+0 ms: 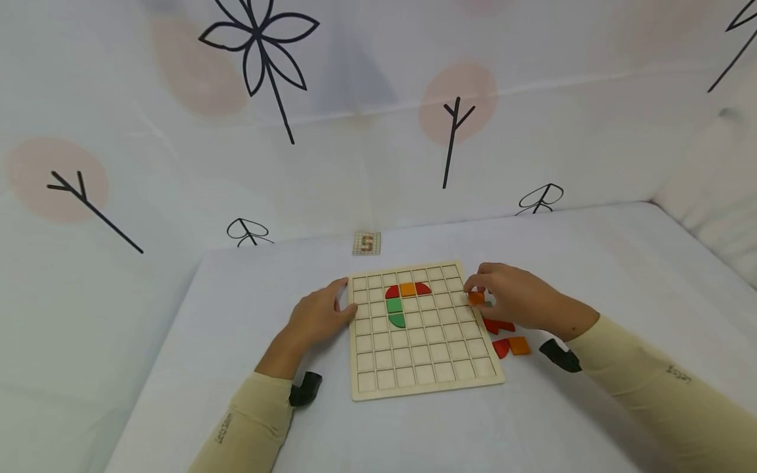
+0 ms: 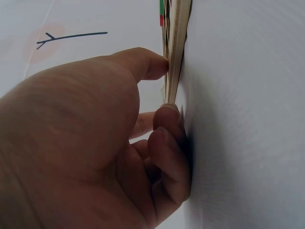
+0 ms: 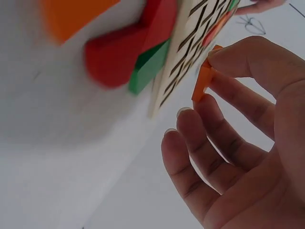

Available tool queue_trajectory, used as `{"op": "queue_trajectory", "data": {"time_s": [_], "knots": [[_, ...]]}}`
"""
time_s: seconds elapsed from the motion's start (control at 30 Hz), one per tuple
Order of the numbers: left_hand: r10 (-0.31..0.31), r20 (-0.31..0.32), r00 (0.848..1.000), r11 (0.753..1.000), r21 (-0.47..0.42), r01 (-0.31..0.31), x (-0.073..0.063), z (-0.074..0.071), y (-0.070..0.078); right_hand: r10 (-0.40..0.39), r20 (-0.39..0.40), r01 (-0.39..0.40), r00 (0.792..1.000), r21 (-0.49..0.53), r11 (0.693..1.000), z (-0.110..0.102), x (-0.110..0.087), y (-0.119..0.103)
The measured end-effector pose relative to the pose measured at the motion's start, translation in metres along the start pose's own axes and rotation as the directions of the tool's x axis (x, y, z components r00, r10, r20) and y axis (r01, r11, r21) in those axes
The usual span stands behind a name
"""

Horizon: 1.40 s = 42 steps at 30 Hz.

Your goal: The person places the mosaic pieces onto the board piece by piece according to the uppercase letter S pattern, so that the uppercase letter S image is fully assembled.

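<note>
A square wooden grid board lies on the white table. On it, red quarter-round tiles flank an orange square tile, and below the left one come a green square tile and a green quarter-round tile. My left hand holds the board's left edge, thumb on top and curled fingers against the side, as the left wrist view shows. Above the board's right edge, my right hand pinches another orange square tile between thumb and fingers.
Beside the board's right edge lie loose red tiles, a red rounded tile and an orange square. A green piece leans there too. Behind the board is a small card with an S-shaped pattern on a grid.
</note>
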State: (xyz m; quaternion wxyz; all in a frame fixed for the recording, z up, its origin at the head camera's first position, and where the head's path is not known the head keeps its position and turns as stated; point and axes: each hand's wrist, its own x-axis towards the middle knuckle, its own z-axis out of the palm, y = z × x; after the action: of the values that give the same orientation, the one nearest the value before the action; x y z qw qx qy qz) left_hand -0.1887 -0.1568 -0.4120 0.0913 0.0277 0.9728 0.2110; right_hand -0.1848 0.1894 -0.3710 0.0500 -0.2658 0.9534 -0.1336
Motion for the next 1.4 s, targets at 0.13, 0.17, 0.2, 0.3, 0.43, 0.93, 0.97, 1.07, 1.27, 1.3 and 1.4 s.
{"op": "queue_trajectory", "data": {"time_s": [0.13,0.17,0.2,0.3,0.43,0.93,0.97,1.07,1.27,1.3,1.4], "knots": [[0.009,-0.009,1.000,1.000,0.000,-0.009,0.001,0.000,-0.001,-0.028,0.012,0.028,1.000,0.004,1.000,0.005,0.005,-0.012],[0.010,-0.011,1.000,1.000,0.000,-0.010,0.001,0.001,-0.002,-0.028,0.020,0.028,0.999,0.004,1.000,0.007,0.006,-0.014],[0.013,-0.012,1.000,1.000,0.002,-0.013,0.001,0.001,-0.002,-0.035,0.026,0.035,0.999,0.005,0.999,0.009,0.007,-0.016],[0.014,-0.011,1.000,1.000,0.007,-0.014,0.002,0.001,-0.002,-0.053,0.037,0.053,0.998,-0.001,0.999,0.014,0.009,-0.022],[0.007,-0.017,1.000,1.000,0.004,-0.007,0.001,0.001,-0.002,-0.091,0.024,0.091,0.996,-0.006,0.996,0.021,0.015,-0.027],[0.015,-0.020,1.000,1.000,0.007,-0.015,0.001,0.000,-0.001,-0.166,-0.001,0.166,0.986,0.033,0.986,0.025,0.022,-0.047],[0.015,-0.020,1.000,1.000,0.006,-0.015,0.001,0.000,-0.001,-0.169,0.002,0.168,0.986,0.030,0.985,0.026,0.023,-0.048],[0.012,-0.015,1.000,1.000,0.003,-0.012,0.001,0.000,-0.001,-0.179,0.001,0.179,0.984,0.024,0.984,0.028,0.026,-0.053],[0.000,-0.014,1.000,1.000,0.007,0.001,0.001,0.000,0.000,-0.206,-0.019,0.206,0.978,0.040,0.978,0.031,0.028,-0.060],[-0.003,-0.015,1.000,1.000,0.009,0.003,0.001,-0.001,0.001,-0.206,-0.020,0.207,0.978,0.042,0.977,0.032,0.028,-0.060],[-0.013,-0.011,1.000,1.000,0.008,0.013,0.001,-0.001,0.001,-0.210,-0.020,0.211,0.977,0.065,0.975,0.033,0.028,-0.060]]}}
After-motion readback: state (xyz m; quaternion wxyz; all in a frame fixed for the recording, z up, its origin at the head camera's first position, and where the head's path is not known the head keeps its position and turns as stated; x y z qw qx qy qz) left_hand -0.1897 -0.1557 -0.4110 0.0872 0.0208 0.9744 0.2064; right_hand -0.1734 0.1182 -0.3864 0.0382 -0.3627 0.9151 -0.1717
